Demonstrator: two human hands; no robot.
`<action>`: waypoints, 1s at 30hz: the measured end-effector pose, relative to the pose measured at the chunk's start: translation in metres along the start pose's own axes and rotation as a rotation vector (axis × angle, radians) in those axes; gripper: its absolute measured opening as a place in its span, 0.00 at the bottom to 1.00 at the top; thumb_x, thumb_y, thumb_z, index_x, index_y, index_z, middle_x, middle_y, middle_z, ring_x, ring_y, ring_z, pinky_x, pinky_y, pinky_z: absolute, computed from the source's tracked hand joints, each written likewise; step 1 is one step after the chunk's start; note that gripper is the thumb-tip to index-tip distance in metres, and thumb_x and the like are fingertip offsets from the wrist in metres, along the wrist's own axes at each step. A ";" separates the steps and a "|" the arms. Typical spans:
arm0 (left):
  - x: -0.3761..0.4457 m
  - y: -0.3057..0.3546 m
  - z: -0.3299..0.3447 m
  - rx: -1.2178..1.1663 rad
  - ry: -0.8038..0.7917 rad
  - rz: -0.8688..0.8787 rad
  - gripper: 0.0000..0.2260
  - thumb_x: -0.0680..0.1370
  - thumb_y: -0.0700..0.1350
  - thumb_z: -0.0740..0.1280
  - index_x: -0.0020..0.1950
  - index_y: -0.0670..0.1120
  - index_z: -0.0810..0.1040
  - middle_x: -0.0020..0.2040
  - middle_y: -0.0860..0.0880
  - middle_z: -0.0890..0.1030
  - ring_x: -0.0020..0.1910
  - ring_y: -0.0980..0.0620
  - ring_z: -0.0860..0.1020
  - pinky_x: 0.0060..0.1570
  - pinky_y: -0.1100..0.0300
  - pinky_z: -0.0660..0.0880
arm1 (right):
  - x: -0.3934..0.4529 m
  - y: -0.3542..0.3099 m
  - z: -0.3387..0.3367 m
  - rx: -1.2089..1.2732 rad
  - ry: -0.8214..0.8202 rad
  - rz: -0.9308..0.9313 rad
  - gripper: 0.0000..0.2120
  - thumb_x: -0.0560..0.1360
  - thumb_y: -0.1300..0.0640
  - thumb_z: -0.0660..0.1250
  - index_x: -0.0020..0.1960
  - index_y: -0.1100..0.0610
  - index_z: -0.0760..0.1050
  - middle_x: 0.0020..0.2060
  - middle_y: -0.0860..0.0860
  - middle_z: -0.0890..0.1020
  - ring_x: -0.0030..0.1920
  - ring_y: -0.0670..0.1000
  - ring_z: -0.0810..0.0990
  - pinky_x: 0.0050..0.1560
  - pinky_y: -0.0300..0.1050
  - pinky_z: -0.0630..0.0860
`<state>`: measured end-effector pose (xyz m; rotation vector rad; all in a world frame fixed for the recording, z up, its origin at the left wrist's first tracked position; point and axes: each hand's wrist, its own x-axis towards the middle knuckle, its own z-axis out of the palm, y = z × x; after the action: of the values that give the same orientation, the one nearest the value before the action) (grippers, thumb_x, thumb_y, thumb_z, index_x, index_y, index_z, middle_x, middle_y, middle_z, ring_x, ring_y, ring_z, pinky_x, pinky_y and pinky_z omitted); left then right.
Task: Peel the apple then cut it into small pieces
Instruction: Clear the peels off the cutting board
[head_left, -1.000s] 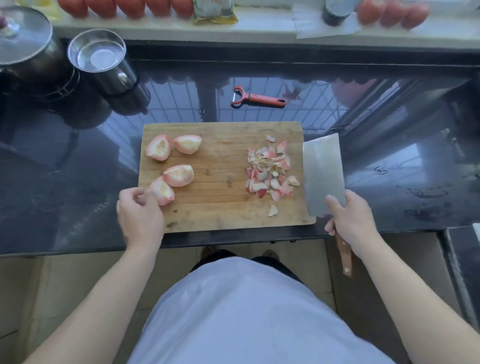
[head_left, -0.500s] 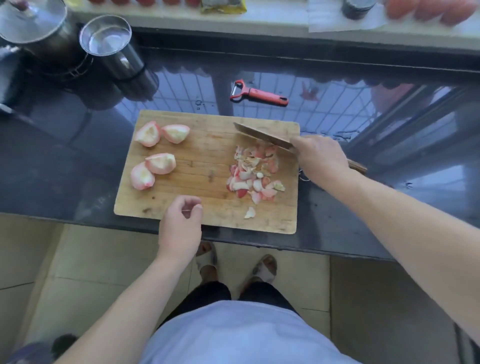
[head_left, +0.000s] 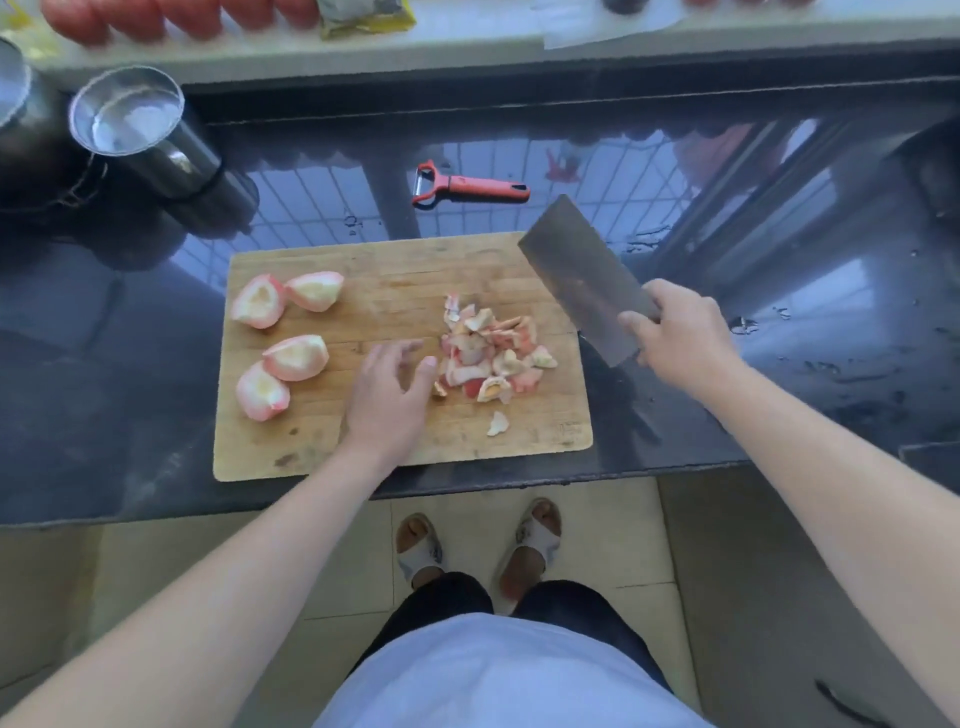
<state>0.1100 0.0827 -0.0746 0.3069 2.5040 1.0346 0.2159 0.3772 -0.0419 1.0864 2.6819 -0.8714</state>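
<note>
Four apple quarters (head_left: 283, 332) lie left on the cutting board (head_left: 395, 270). Your right hand (head_left: 675, 332) grips the cleaver (head_left: 582, 270); your left hand (head_left: 389, 389), fingers spread, rests beside the peel pile (head_left: 488, 353).

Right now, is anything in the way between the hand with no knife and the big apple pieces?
Nothing visible is. The left hand hovers over bare cutting board, and the apple quarters lie just to its left. The heap of peels is on its other side.

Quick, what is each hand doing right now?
Left hand: open, fingers spread, holding nothing, beside the pile of peels.
Right hand: grip closed on the cleaver.
</note>
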 end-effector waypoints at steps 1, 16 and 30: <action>0.014 -0.002 0.006 0.042 -0.039 0.062 0.20 0.84 0.57 0.61 0.74 0.50 0.72 0.72 0.50 0.73 0.73 0.51 0.69 0.72 0.51 0.66 | -0.015 0.007 0.009 0.074 0.011 0.061 0.07 0.79 0.49 0.65 0.47 0.52 0.72 0.37 0.52 0.81 0.36 0.55 0.82 0.42 0.52 0.79; 0.047 0.008 0.093 0.206 0.069 0.277 0.28 0.81 0.61 0.53 0.80 0.54 0.67 0.80 0.48 0.66 0.82 0.48 0.56 0.81 0.52 0.49 | -0.097 -0.003 0.126 0.551 0.214 0.397 0.13 0.80 0.53 0.64 0.62 0.40 0.74 0.45 0.43 0.83 0.34 0.54 0.81 0.36 0.51 0.81; 0.044 0.011 0.110 -0.148 0.198 0.274 0.19 0.80 0.55 0.64 0.66 0.48 0.83 0.67 0.49 0.77 0.65 0.49 0.75 0.63 0.47 0.76 | -0.104 -0.071 0.178 0.646 0.181 0.441 0.27 0.74 0.43 0.60 0.72 0.31 0.63 0.53 0.47 0.84 0.51 0.59 0.81 0.49 0.57 0.82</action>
<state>0.1206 0.1739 -0.1499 0.5387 2.5889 1.4131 0.2268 0.1749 -0.1231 1.8630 2.1549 -1.6467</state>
